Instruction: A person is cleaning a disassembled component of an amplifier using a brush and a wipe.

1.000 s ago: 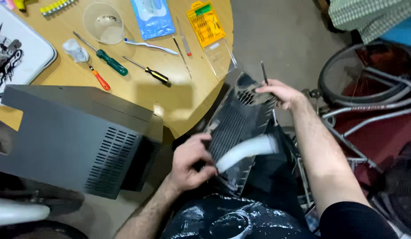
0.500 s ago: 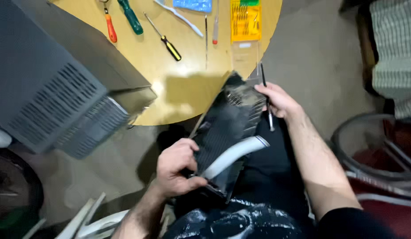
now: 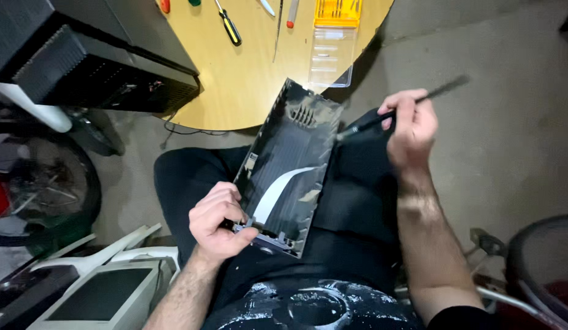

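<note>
A black vented plastic panel (image 3: 296, 153) with a white flat ribbon cable (image 3: 278, 194) across it rests on my lap, its far end leaning on the round wooden table (image 3: 247, 79). My left hand (image 3: 218, 221) grips the panel's near lower corner. My right hand (image 3: 409, 125) is lifted off to the right of the panel and holds a thin black tool (image 3: 397, 111) slanted, its lower tip close to the panel's right edge.
A grey metal computer case (image 3: 82, 55) lies on the table's left side. Screwdrivers (image 3: 228, 24) and a yellow-and-clear bit box (image 3: 334, 36) lie farther back. An old beige monitor (image 3: 100, 293) stands at lower left, wheels at left and lower right.
My view has swung down and left. My right hand left the panel's top edge and rose to the right with the thin tool. My left hand still grips the panel's lower corner.
</note>
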